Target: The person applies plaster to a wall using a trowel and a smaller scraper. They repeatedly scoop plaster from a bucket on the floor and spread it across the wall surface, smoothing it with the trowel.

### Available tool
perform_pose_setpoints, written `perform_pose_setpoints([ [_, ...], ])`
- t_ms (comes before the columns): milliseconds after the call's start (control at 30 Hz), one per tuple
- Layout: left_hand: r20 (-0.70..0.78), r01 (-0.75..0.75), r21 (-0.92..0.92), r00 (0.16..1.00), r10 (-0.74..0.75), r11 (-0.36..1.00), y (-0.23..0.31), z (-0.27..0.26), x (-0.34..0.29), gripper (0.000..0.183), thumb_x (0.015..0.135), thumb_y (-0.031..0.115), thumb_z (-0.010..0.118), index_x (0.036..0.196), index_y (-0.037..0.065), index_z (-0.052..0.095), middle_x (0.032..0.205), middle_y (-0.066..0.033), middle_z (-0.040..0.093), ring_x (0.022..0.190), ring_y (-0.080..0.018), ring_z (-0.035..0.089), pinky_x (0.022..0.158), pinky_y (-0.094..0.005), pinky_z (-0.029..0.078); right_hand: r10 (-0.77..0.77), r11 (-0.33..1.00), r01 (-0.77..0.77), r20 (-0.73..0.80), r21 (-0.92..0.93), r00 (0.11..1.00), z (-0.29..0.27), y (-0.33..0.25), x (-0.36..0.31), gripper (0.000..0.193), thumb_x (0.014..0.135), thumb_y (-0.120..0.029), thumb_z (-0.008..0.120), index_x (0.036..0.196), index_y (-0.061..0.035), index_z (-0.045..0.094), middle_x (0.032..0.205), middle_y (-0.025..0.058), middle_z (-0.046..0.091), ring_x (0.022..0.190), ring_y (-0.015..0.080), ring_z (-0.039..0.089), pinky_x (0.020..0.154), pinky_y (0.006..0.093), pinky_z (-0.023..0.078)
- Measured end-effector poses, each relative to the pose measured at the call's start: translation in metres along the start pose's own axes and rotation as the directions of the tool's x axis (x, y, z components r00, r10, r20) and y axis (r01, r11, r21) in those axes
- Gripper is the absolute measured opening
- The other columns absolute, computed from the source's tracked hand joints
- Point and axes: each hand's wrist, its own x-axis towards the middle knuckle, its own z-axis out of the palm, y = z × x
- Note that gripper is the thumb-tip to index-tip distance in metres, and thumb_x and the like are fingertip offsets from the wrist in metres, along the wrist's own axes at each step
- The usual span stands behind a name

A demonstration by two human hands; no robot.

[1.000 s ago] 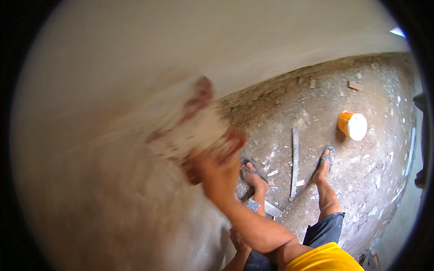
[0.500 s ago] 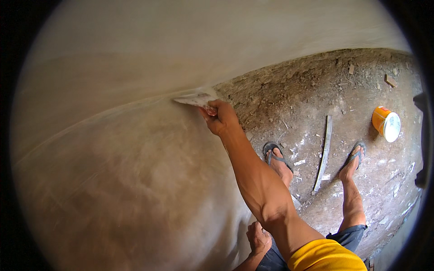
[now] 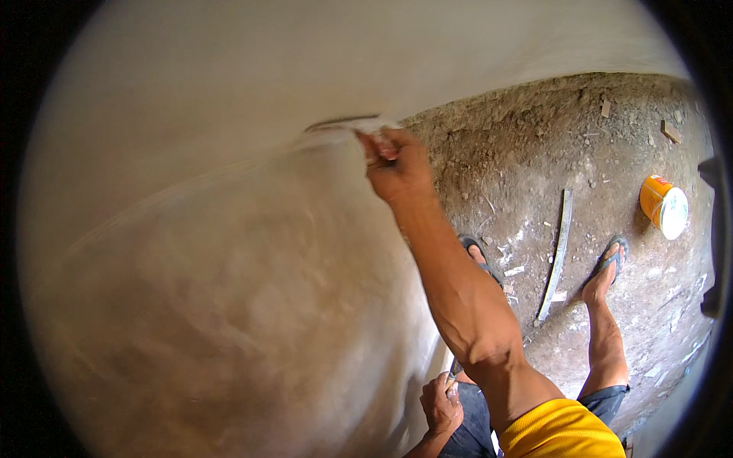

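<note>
At ten o'clock from the right hand, the nearer one, a flat scraper was held in closed fingers, long edge nine-to-three along the wall, while a slim handle was enclosed by the left hand near six.

Building site, plastered wall, debris-strewn floor

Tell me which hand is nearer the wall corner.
Right. The right hand holds a flat blade at the wall corner; the left hand is farther away, down by the dark shorts.
</note>
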Motion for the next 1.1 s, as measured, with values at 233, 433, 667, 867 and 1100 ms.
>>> perform_pose_setpoints([
  [233, -0.117, -0.062, -0.004, 0.991, 0.061, 0.998, -0.003, 0.005, -0.005, 0.032, 0.094, 0.012, 0.063, 0.124, 0.002, 0.063, 0.112, -0.0208, 0.067, 0.106, -0.0448, 0.06, 0.091, -0.0554, 0.046, -0.041, 0.921, 0.111, 0.192, -0.374, 0.981, -0.028, -0.126, -0.112, 0.046, 0.093, 0.002, 0.062, 0.138, 0.0058, 0.052, 0.13, 0.0176, 0.066, 0.12, 0.0305, 0.066, 0.107, 0.0465, 0.055],
  [433, -0.058, -0.067, -0.092, 0.996, 0.062, 0.994, 0.007, 0.004, -0.005, 0.038, 0.099, 0.011, 0.061, 0.133, -0.005, 0.055, 0.119, -0.0266, 0.061, 0.111, -0.043, 0.06, 0.098, -0.0496, 0.05, -0.149, 0.786, 0.219, 0.167, -0.578, 0.975, -0.029, -0.239, -0.214, 0.053, 0.088, 0.004, 0.07, 0.138, 0.0016, 0.053, 0.126, 0.0135, 0.068, 0.117, 0.0281, 0.068, 0.106, 0.048, 0.054],
  [667, -0.037, -0.108, -0.022, 0.994, 0.107, 0.994, 0.041, 0.012, 0.021, 0.041, 0.103, 0.017, 0.057, 0.135, -0.008, 0.052, 0.126, -0.0296, 0.06, 0.111, -0.0461, 0.061, 0.099, -0.0491, 0.05, -0.37, 0.813, 0.378, 0.108, -0.443, 0.923, -0.062, -0.349, -0.287, 0.046, 0.089, 0.005, 0.068, 0.133, 0.004, 0.055, 0.122, 0.0135, 0.069, 0.111, 0.0263, 0.07, 0.101, 0.0433, 0.057],
  [867, 0.021, -0.537, -0.022, 0.843, 0.537, 0.843, 0.214, 0.049, 0.077, 0.04, 0.104, 0.019, 0.058, 0.131, -0.011, 0.056, 0.116, -0.0286, 0.068, 0.104, -0.043, 0.067, 0.096, -0.0472, 0.051, -0.755, 0.614, 0.65, -0.093, -0.448, 0.649, -0.116, -0.416, -0.349, 0.043, 0.09, 0.003, 0.065, 0.132, 0.0069, 0.058, 0.122, 0.0124, 0.069, 0.109, 0.0225, 0.068, 0.099, 0.037, 0.053],
  [1100, 0.344, -0.807, -0.046, 0.54, 0.768, 0.589, 0.462, 0.166, 0.069, 0.037, 0.098, 0.016, 0.064, 0.13, -0.003, 0.065, 0.119, -0.0256, 0.071, 0.109, -0.0357, 0.071, 0.095, -0.0448, 0.054, -0.775, 0.631, 0.698, -0.313, -0.338, 0.549, -0.123, -0.469, -0.378, 0.041, 0.09, 0.003, 0.065, 0.131, 0.0056, 0.06, 0.122, 0.0114, 0.069, 0.11, 0.02, 0.067, 0.099, 0.0347, 0.052],
])
